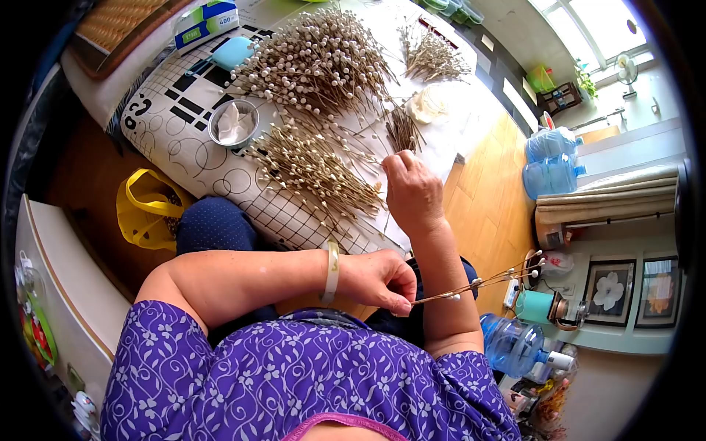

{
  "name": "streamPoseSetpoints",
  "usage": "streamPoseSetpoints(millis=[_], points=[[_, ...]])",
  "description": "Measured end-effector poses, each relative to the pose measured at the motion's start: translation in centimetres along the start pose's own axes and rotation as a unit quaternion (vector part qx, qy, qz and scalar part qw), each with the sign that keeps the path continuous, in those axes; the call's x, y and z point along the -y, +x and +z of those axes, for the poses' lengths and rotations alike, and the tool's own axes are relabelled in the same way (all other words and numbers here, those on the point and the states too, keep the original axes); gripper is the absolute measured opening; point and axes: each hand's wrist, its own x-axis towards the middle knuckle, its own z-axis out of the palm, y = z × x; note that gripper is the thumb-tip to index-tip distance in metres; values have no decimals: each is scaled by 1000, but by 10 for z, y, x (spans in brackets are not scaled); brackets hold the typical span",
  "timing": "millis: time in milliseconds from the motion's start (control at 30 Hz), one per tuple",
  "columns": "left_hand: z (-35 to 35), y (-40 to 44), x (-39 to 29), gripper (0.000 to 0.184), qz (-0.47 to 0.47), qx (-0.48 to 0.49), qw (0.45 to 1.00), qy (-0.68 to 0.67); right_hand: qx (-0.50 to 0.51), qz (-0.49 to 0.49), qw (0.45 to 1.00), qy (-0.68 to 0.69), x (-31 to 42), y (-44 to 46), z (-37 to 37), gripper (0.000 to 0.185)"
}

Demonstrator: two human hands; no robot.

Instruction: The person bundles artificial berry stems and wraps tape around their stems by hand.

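My left hand [376, 281], with a pale bangle on its wrist, pinches a few thin brown stems [471, 287] whose white buds point right. Above it, my right hand [413, 187] has its fingers pressed together over the table edge; whatever is between the fingertips is too small to tell. Just beyond those fingertips lies a short bundle of dark brown sticks [403, 131]. Cream-budded stems [316, 165] spread out left of my right hand. Behind them is a large heap of stems with round white heads [320, 62]. A roll of cream material [428, 105] rests beside the dark sticks.
On the patterned tablecloth [173, 143] are a round tin [234, 123] with white material, a light blue item [232, 53] and a tissue pack [206, 26]. More dried sprigs [435, 57] lie at the back. A yellow bag [149, 209] hangs lower left; large water bottles [550, 176] stand right.
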Motion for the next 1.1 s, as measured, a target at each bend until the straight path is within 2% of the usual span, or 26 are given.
streamPoseSetpoints(millis=[100, 167, 233, 300, 333, 367, 400, 433, 467, 500, 733, 900, 1100], points=[[1, 1, 3, 16, -18, 5, 999, -26, -44, 24, 998, -34, 4, 3, -18, 7], [1, 4, 7, 16, -11, 7, 1000, -20, -81, -33, 993, -73, 6, 5, -16, 4], [0, 2, 7, 17, -14, 6, 1000, -12, -36, 24, 998, -54, 7, -1, -7, 6], [0, 2, 8, 18, -45, 4, 998, -36, -60, 73, 995, 17, -8, -7, -10, 7], [1, 2, 8, 18, -40, 4, 998, -38, -111, 116, 981, 105, -9, -8, -19, 8], [2, 2, 7, 18, -34, 5, 999, -42, -155, 111, 971, 144, -18, -15, -19, 3], [2, 0, 5, 18, -30, 7, 999, -43, -113, 240, 909, 323, -21, -25, -20, 2], [0, -1, 4, 18, -31, 10, 999, -40, -66, 354, 797, 485, -21, -37, -22, 4], [0, -1, 3, 18, -34, 5, 999, -18, -51, 387, 741, 546, -20, -46, -21, 8], [1, 0, 3, 18, -35, 1, 999, 2, -18, 419, 718, 555, -21, -56, -21, 8], [4, 0, 7, 18, -28, 10, 999, -21, 12, 474, 712, 517, -15, -85, 1, 10], [1, 2, 5, 19, -45, 17, 999, 23, 10, 466, 743, 481, -16, -77, 11, 12], [3, 0, 4, 19, -37, 15, 999, -18, 5, 443, 777, 448, -22, -74, 20, 13]])
